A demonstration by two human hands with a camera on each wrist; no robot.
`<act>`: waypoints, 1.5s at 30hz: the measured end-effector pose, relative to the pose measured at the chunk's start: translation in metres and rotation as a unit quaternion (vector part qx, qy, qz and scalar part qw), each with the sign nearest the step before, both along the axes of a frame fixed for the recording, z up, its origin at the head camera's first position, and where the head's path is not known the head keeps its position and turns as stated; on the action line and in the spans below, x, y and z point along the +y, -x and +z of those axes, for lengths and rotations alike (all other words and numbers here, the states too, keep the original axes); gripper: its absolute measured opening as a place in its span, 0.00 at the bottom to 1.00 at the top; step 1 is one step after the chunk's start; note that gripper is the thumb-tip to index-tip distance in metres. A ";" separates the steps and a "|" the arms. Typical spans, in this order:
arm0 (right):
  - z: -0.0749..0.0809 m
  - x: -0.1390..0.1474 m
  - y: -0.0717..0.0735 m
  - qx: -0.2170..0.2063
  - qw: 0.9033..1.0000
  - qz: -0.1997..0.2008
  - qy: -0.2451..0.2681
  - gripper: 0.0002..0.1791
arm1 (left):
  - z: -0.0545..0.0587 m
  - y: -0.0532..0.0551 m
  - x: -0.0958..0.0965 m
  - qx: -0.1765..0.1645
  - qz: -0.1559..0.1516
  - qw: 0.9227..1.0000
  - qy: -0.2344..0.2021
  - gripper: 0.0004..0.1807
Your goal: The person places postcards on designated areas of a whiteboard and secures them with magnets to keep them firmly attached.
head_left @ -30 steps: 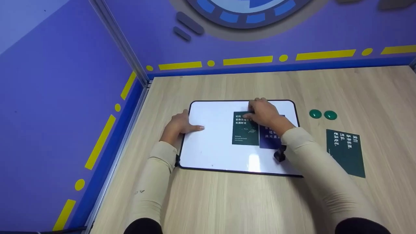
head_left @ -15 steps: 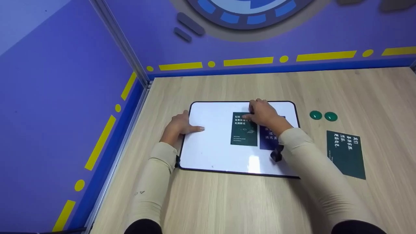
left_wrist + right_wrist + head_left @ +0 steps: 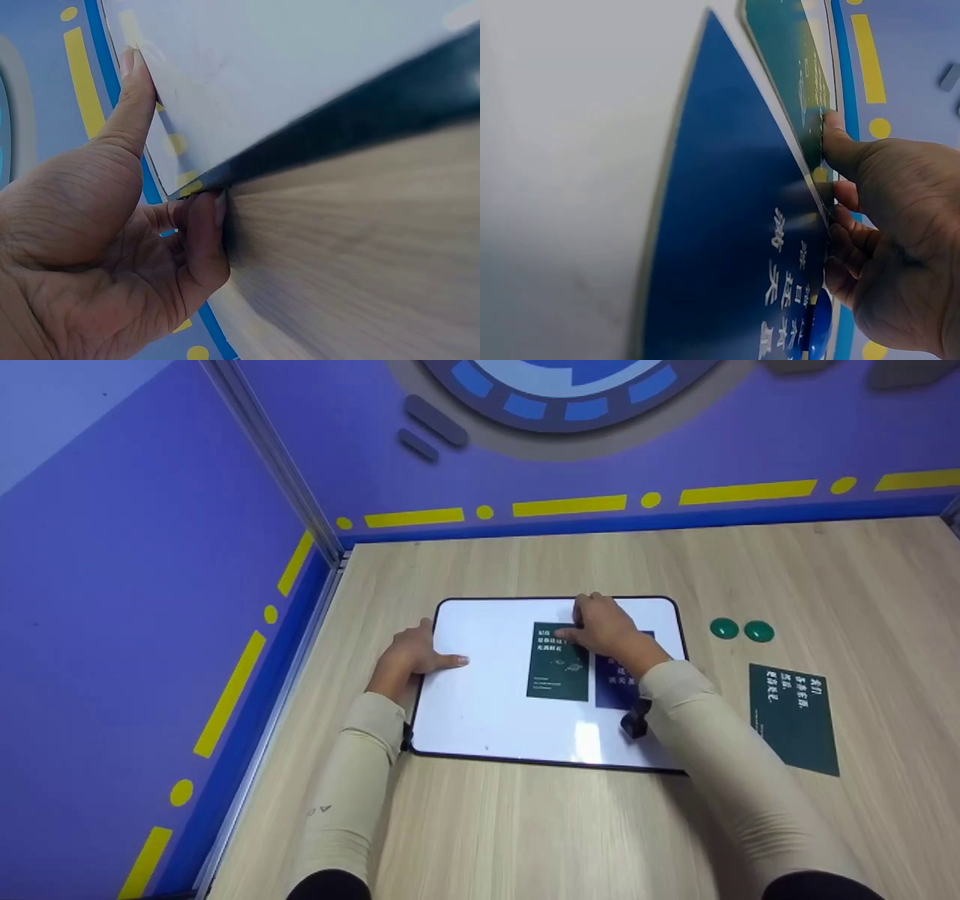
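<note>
On the whiteboard (image 3: 480, 705), only right wrist footage shows a blue dome (image 3: 821, 324)

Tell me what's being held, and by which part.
The left grip holds the whiteboard by its left edge. The right grip touches the green card on it; whether that's held is unclear.

Right hand (image 3: 604, 624) partly hides the blue card (image 3: 615, 688).

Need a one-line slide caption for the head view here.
Left hand grips a whiteboard while right hand touches a green card beside a blue card.
</note>
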State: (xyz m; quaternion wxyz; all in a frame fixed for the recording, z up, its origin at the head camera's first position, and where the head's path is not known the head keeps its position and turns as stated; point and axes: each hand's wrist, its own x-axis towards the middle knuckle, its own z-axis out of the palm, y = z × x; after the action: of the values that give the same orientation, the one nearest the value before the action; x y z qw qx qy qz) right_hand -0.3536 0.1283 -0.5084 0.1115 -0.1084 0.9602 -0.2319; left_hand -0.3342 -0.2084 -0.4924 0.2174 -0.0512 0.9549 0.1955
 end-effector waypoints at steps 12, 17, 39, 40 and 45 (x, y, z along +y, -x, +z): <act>-0.001 0.003 -0.002 0.000 1.000 0.000 0.017 0.30 | 0.000 -0.002 0.002 0.004 0.007 1.000 -0.010 0.68; 0.000 0.001 -0.002 -0.004 1.000 0.006 0.018 0.30 | 0.000 -0.001 0.001 0.006 0.007 1.000 -0.002 0.68; 0.002 0.009 0.000 -0.032 0.999 0.007 0.041 0.32 | 0.001 0.000 0.002 -0.002 0.007 1.000 -0.002 0.68; 0.002 0.009 0.000 -0.032 0.999 0.006 0.042 0.32 | 0.001 0.000 0.002 -0.001 0.005 1.000 -0.001 0.68; 0.000 0.010 0.000 -0.034 0.998 0.003 0.054 0.32 | 0.001 0.000 0.001 -0.001 0.007 1.000 -0.001 0.68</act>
State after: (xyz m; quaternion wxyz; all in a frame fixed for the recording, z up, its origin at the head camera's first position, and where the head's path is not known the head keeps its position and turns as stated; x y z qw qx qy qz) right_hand -0.3538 0.1386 -0.5088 0.1384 -0.1095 0.9417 -0.2865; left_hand -0.3345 -0.2072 -0.4912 0.2169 -0.0573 0.9542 0.1980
